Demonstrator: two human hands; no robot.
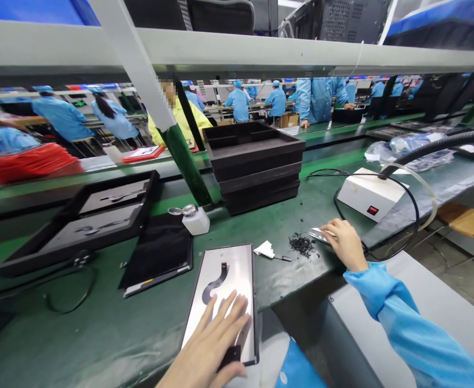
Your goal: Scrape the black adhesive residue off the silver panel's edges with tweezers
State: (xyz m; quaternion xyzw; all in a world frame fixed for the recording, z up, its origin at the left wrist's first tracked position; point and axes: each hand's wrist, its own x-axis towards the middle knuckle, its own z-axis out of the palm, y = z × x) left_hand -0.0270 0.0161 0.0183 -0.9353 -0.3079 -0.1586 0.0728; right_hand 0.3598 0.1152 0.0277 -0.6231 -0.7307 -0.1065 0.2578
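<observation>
My left hand (214,342) lies with fingers stretched out on the silvery back of a flat display panel (231,256), which sits at the bench's front edge. A curved black ribbon cable (216,283) runs up from under my fingertips. My right hand (345,245) is closed around metal tweezers (320,235), their tips pointing left. Just left of the tips is a heap of small black bits (301,244). Between the heap and the panel lies a white folded scrap (265,249) beside a small dark strip (282,258).
Behind the panel stand a white dispenser bottle (196,221), a dark screen (159,253) and a black tray (151,196) with panels. Stacked black trays (256,167) rise mid-bench. At right, a white box (372,194) trails a black cable. A shelf (237,51) crosses overhead; people work beyond.
</observation>
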